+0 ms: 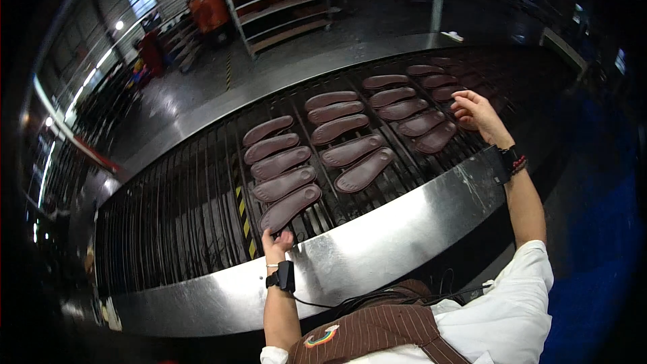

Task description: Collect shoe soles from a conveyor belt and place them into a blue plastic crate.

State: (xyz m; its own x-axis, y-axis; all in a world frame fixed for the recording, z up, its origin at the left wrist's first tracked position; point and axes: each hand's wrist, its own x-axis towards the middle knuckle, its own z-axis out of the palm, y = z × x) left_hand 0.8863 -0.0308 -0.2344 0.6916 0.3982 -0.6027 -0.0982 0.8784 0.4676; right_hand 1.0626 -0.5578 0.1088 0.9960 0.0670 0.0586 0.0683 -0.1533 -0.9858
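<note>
Five dark brown soles [290, 207] lie in the left column on the rack of dark bars [168, 229], and two more full columns lie to the right. Beyond them, a further column sits partly behind the right hand [477, 113], and the farthest soles fade into shadow, too dark to count. The picture's rim is black, and the shelf cart [276, 3] at the back is cut off at the top.

The left hand [278, 241] is at the near end of the closest left-column sole, thumb and fingers part-way spread at its tip; whether it grips or only touches, I cannot tell. The right hand is raised over the far end of the steel edge [384, 236], beside the soles, fingers loosely curled; its fingertips are too small to show any hold.
</note>
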